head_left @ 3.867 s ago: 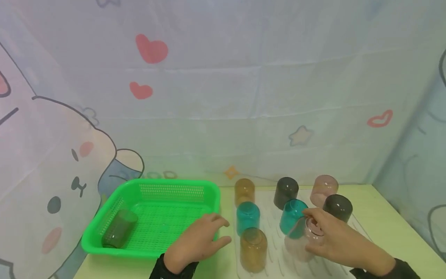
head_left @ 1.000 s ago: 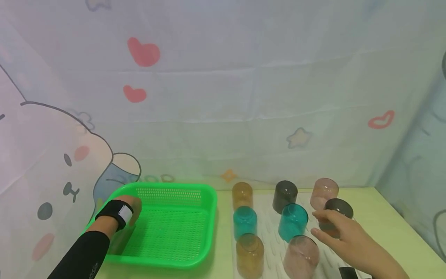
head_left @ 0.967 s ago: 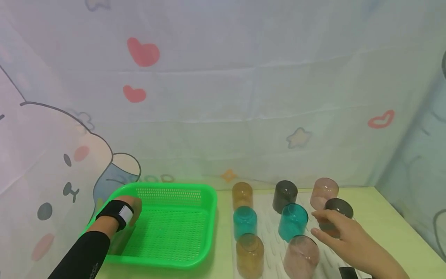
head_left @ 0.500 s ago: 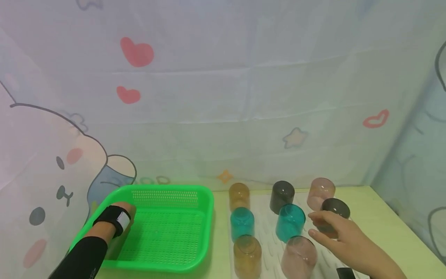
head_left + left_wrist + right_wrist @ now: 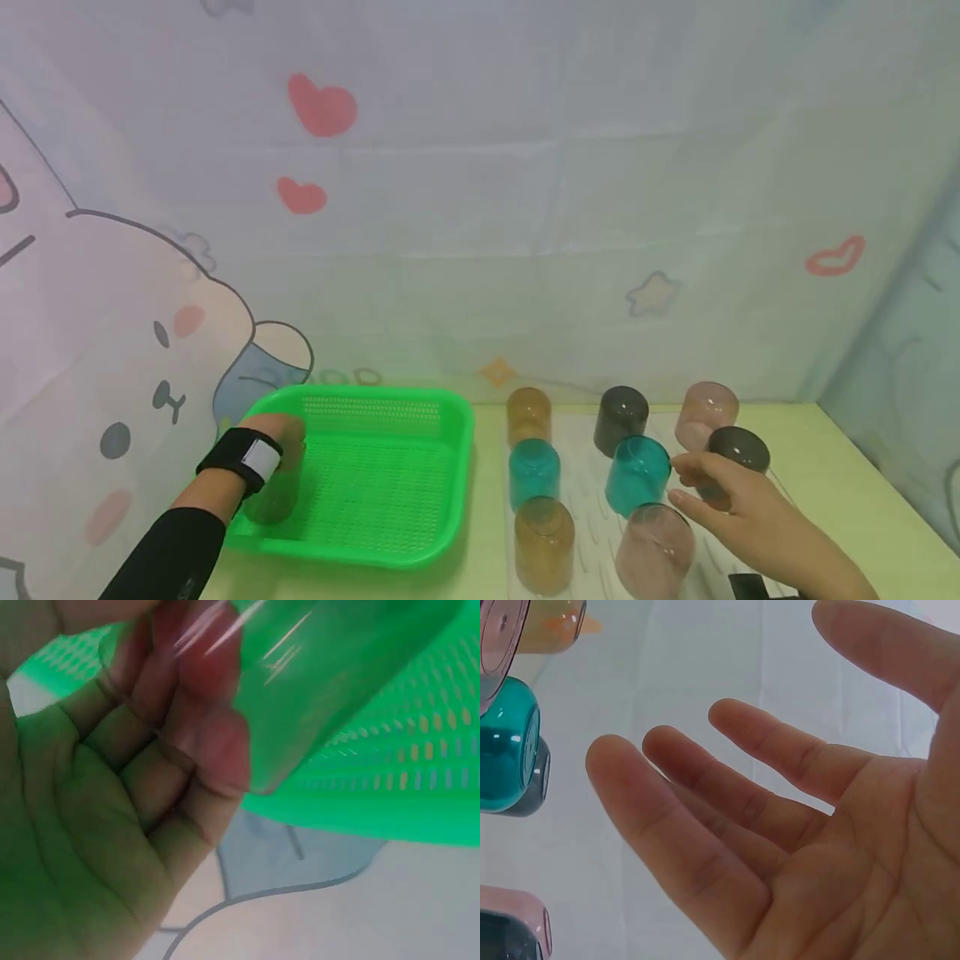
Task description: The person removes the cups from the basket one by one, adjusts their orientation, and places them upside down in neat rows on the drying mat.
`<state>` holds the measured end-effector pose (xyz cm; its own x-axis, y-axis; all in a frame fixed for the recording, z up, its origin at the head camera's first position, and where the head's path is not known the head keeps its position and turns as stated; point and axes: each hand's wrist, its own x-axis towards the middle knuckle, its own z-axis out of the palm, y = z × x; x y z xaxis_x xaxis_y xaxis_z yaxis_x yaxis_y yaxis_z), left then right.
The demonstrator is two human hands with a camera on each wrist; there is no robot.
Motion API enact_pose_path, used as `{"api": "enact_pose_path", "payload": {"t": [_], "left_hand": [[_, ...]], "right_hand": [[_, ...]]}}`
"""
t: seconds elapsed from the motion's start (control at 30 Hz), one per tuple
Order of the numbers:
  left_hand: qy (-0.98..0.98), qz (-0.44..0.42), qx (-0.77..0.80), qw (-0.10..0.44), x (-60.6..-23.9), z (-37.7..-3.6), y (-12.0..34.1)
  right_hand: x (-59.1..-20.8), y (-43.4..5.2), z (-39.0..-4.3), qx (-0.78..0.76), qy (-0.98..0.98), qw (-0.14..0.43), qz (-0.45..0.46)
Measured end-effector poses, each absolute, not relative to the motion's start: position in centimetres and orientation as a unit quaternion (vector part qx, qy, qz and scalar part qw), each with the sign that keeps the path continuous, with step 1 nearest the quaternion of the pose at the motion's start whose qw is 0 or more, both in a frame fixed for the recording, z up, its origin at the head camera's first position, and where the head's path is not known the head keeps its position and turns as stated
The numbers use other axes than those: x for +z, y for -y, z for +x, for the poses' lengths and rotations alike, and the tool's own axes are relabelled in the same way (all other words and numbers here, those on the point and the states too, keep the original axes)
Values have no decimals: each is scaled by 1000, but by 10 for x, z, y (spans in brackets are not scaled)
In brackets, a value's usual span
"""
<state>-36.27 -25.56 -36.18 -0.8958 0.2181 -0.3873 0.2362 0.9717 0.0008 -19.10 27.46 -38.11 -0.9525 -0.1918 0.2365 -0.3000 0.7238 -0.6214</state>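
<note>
The fingers (image 5: pixel 187 742) of the left hand (image 5: pixel 281 429) are curled round a clear cup (image 5: pixel 273 496), which looks green-tinted against the mesh behind it; in the left wrist view the fingertips show through its wall and the thumb side is out of sight. That hand, with a black wrist strap (image 5: pixel 242 458) and a black sleeve (image 5: pixel 161 558) behind it, holds the cup upright at the left edge of the green basket (image 5: pixel 420 533); whether the cup's base rests on the basket floor is hard to tell from the head view. The basket sits on the left part of the desk (image 5: pixel 840 492), against the printed cloth backdrop (image 5: pixel 480 208).

The fingers (image 5: pixel 705 795) of the right hand (image 5: pixel 738 512) are straight and spread, holding nothing. The hand hovers over the right part of the white drying mat (image 5: pixel 592 500), its fingertips just beside the near dark grey cup (image 5: pixel 738 458) and near the right teal cup (image 5: pixel 637 475); I cannot tell whether they touch the grey one.

All the cups on the mat stand upside down. Along its left edge run an amber cup (image 5: pixel 528 414) at the back, a teal cup (image 5: pixel 534 471) in the middle and a second amber cup (image 5: pixel 543 542) at the front. A pink cup (image 5: pixel 655 550) stands at the front, just below the right hand. At the back stand another dark grey cup (image 5: pixel 620 418) and a second pink cup (image 5: pixel 705 412) toward the right corner.
</note>
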Motion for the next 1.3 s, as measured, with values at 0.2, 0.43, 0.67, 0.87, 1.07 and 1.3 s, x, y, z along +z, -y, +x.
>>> {"api": "enact_pose_path", "payload": {"t": [0.2,0.43,0.67,0.87,1.07,1.3], "left_hand": [[-977,183,84,74,-363,-360,260],[-960,246,125,-56,-365,-338,241],[-944,256,148,-148,-361,-306,207],[-916,267,195,-228,-361,-291,183],[-887,293,243,-262,-367,-287,157],[-858,303,313,-273,-377,-271,122]], "right_hand": [[-384,-269,-193,371,919,46,128],[-387,-268,-198,367,918,53,142],[-388,-263,-199,361,917,68,156],[-388,-259,-201,357,914,102,165],[-387,-257,-200,361,911,108,169],[-386,-250,-198,355,908,151,167]]}}
